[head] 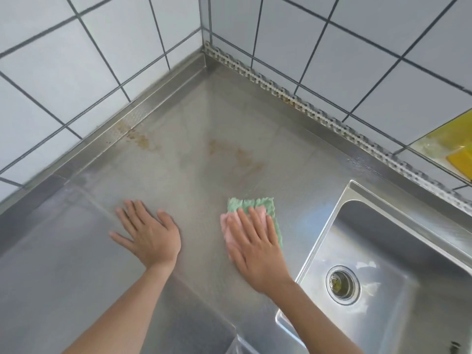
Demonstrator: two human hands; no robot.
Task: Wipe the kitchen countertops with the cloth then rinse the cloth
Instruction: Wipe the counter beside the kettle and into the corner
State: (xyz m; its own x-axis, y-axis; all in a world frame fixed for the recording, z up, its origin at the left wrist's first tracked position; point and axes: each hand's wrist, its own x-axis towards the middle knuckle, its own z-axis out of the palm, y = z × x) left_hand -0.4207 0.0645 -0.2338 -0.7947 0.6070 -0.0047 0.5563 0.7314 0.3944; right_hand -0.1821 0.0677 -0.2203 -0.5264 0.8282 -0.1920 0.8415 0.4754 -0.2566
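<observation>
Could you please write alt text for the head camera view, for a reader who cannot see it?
A right hand presses a cloth flat on a steel counter beside a sink, while the left hand rests flat, empty. Brownish stains lie ahead of the cloth, towards the tiled corner.

Two walls of pale square tiles [301, 31] with dark grout meet in a corner, lit evenly and softly. A perforated metal strip [288, 95] trims the foot of the right wall — rust-spotted in places. At the far right edge hangs a glassy shelf [439, 152] with something yellow on it.
</observation>
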